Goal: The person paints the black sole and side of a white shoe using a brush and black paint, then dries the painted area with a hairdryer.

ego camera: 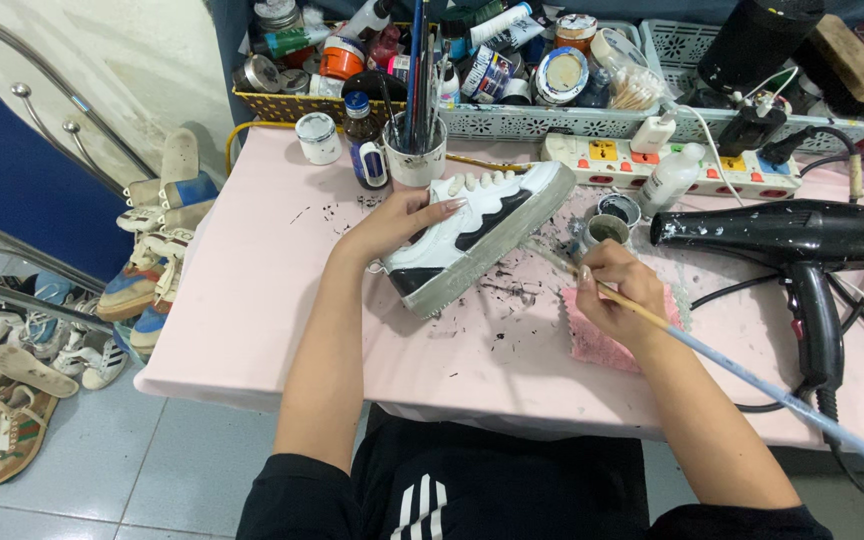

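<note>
Near the middle of the frame, one white and black shoe (477, 238) lies tipped on its side on the pink tabletop (252, 300). One left hand (397, 222) rests on top of the shoe, and its fingers (442, 206) curl over the shoe and hold it.

Right of the middle, one right hand (617, 295) holds one long paintbrush (742, 378). Its fingers are closed around the thin handle. The brush tip points up and left, near the grey sole of the shoe. The handle runs down to the lower right of the frame. Under this hand lies one pink cloth (597, 345).

Just above the right hand sit two small round paint pots (612, 220), side by side. At the right side, one black hair dryer (782, 240) lies on the tabletop. Above it, near the top, one white power strip (672, 160) lies flat, with one white squeeze bottle (670, 178) on it.

At the top middle, one white cup (414, 155) is full of brushes. One small white jar (318, 138) stands to its left. Behind them is a yellow basket (282, 103) packed with paint jars.

At the lower left, many shoes and sandals (22, 370) lie in a pile on the floor.
</note>
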